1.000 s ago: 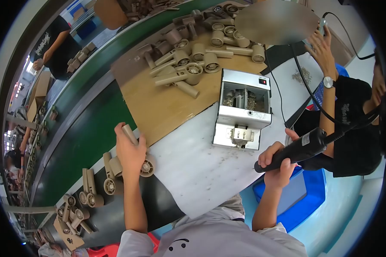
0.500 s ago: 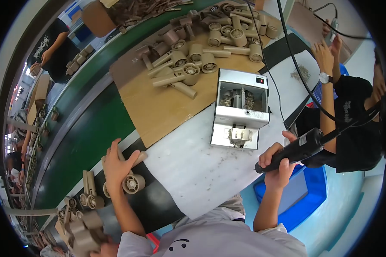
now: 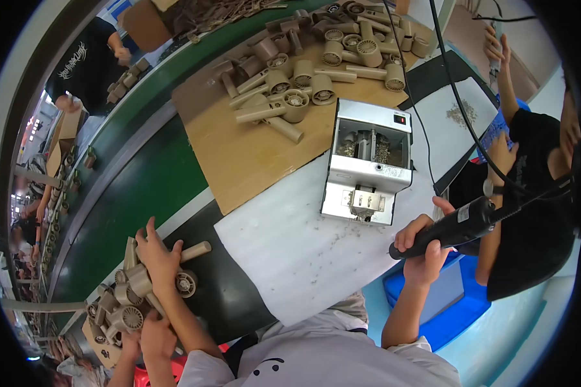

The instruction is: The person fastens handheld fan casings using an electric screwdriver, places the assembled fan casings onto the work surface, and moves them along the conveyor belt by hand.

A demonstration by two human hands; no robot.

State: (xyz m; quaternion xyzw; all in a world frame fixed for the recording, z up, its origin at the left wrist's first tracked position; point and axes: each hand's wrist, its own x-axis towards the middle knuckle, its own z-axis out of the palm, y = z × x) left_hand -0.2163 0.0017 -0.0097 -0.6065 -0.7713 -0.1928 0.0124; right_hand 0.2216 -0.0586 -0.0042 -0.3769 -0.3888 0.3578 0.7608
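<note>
My left hand (image 3: 158, 258) has its fingers spread over a group of beige fan housings (image 3: 186, 284) on the dark left part of the table; whether it touches one is unclear. My right hand (image 3: 423, 246) is wrapped round a black corded power screwdriver (image 3: 448, 227) whose tip points left above the white sheet. Just beyond that sheet's middle stands a silver screw feeder (image 3: 368, 161) with small screws in its window. Another person's hands (image 3: 155, 337) are at the beige parts (image 3: 132, 317) near the lower left, close to my left forearm.
Many beige fan housings (image 3: 295, 103) lie on brown cardboard (image 3: 239, 168). Loose screws (image 3: 461, 113) lie on white paper (image 3: 432, 103). A green conveyor (image 3: 135, 193) runs along the left. A co-worker (image 3: 529, 187) sits at right beside a blue bin (image 3: 474, 290). Cables hang across the right.
My left hand has let go of a housing and moved left and down. Another person's hands have come in at lower left with more housings. The right co-worker's lower arm has dropped.
</note>
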